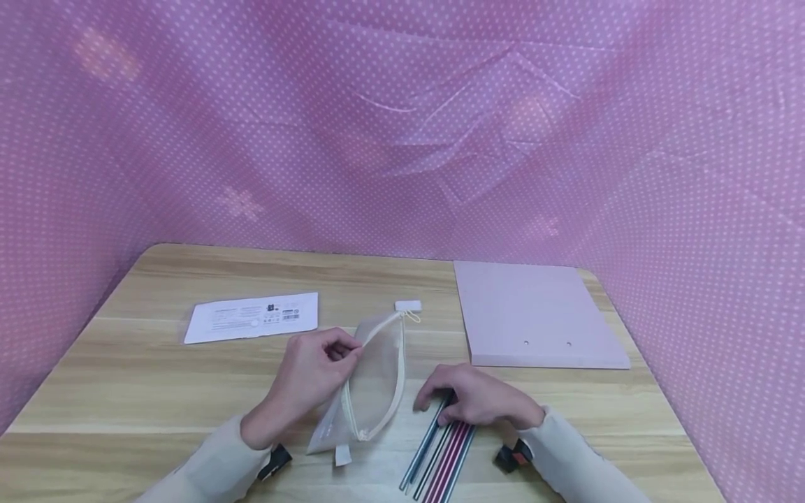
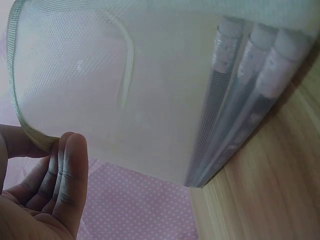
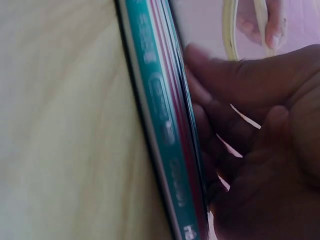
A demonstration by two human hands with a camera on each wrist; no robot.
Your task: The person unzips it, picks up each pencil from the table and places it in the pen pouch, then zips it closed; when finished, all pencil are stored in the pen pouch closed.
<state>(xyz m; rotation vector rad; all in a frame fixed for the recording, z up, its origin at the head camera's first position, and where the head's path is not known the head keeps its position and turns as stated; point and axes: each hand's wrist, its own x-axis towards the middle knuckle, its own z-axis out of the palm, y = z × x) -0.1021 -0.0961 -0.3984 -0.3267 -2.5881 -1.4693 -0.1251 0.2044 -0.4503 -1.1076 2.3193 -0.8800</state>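
A pale mesh zip pouch (image 1: 377,381) stands with its mouth open in the middle of the table, and my left hand (image 1: 321,367) pinches the left rim of its opening. Through the mesh in the left wrist view, pencils (image 2: 235,110) with white eraser ends show hazily; they look to be inside. To the right of the pouch lies a bundle of green, dark and red pencils (image 1: 443,457). Over their far ends is my right hand (image 1: 468,395), fingers bent loosely around them. The right wrist view has its fingers beside the green pencil (image 3: 170,130), with no clear grip.
A white printed packet (image 1: 251,318) lies at the back left. At the back right is a pale pink folder (image 1: 528,314) with two small holes. A white tag (image 1: 408,306) hangs by a cord from the pouch's zip. Pink dotted cloth (image 1: 402,140) surrounds the wooden table.
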